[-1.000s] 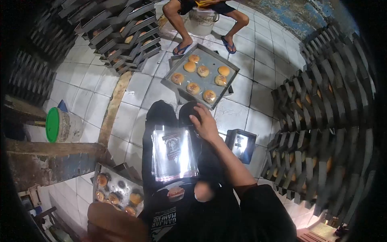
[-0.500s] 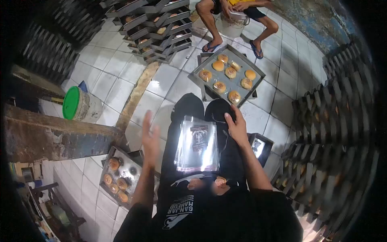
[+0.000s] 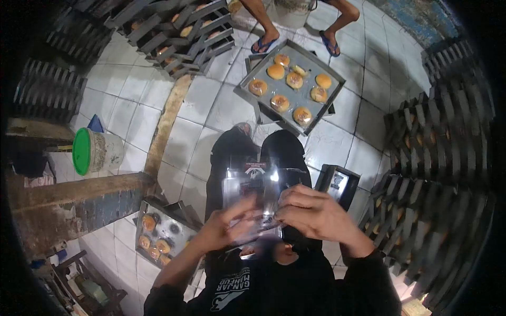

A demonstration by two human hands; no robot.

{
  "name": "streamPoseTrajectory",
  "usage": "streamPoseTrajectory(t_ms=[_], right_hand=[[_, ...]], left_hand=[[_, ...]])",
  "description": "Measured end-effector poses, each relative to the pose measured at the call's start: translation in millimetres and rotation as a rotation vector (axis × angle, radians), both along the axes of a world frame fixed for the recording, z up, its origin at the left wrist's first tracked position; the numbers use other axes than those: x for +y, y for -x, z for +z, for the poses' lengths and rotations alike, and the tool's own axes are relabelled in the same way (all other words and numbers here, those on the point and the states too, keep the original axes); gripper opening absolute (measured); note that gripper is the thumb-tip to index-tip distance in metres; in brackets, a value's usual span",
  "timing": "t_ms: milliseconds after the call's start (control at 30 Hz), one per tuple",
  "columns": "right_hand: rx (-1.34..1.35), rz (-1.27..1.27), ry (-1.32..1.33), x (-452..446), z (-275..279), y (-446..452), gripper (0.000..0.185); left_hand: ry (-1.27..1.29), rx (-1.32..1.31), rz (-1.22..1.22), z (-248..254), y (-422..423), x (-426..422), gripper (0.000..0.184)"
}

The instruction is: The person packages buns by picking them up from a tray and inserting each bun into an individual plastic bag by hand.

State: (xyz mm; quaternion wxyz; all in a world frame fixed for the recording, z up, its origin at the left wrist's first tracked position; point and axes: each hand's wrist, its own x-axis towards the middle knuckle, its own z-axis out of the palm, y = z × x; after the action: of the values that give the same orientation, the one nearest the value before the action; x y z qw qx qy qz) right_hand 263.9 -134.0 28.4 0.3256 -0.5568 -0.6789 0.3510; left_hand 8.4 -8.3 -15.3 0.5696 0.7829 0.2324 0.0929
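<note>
Clear plastic bags (image 3: 232, 187) with a dark printed label lie in a stack on my lap, catching bright glare. My left hand (image 3: 224, 226) is over their lower left part, blurred by motion, its fingers stretched across the plastic. At the right edge of the bags my right hand (image 3: 313, 213) has its fingers curled and pinched together on the plastic. Glare and blur hide whether one bag or more is between those fingers. Beyond my knees, a metal tray (image 3: 253, 102) holds several round buns (image 3: 280, 102), some of them in clear wrapping.
A second tray (image 3: 182, 216) with buns stands at my left, near a wooden beam (image 3: 79, 203). A green-lidded bucket (image 3: 108, 150) is farther left. Racks of stacked trays (image 3: 427, 226) line the right. Another person's legs (image 3: 263, 23) are beyond the far tray. A dark box (image 3: 340, 187) sits by my right knee.
Both hands have moved in from beside my legs onto the bags. My right fingers have closed at the bags' edge. The view has shifted, with the far tray now higher in it.
</note>
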Motion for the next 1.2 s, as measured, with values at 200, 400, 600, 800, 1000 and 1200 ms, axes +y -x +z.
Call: streamPoseTrajectory(t_ms=[200, 400, 600, 800, 1000, 1200], right_hand=[[0.271, -0.367, 0.24, 124.3, -231.4, -185.0, 0.038], [-0.327, -0.245, 0.265, 283.6, -419.1, -309.1, 0.037], [-0.574, -0.692, 0.289, 394.0, -492.9, -358.8, 0.038], [-0.372, -0.819, 0.552, 416.1, -503.9, -347.8, 0.065], [-0.203, -0.753, 0.25, 367.2, -507.6, -286.0, 0.068], [0.915, -0.828, 0.16, 266.0, -299.4, -217.2, 0.07]], left_hand=[[0.734, -0.13, 0.473, -14.3, -12.3, 68.4, 0.019], [0.255, 0.0, 0.73, -73.9, -48.7, 98.1, 0.029], [0.047, 0.011, 0.853, -100.0, -18.0, 76.8, 0.025], [0.234, 0.018, 0.908, -93.5, -21.4, 88.0, 0.028], [0.424, -0.177, 0.956, -92.0, -54.5, 100.0, 0.033], [0.383, -0.214, 0.885, -65.1, -96.5, 121.5, 0.04]])
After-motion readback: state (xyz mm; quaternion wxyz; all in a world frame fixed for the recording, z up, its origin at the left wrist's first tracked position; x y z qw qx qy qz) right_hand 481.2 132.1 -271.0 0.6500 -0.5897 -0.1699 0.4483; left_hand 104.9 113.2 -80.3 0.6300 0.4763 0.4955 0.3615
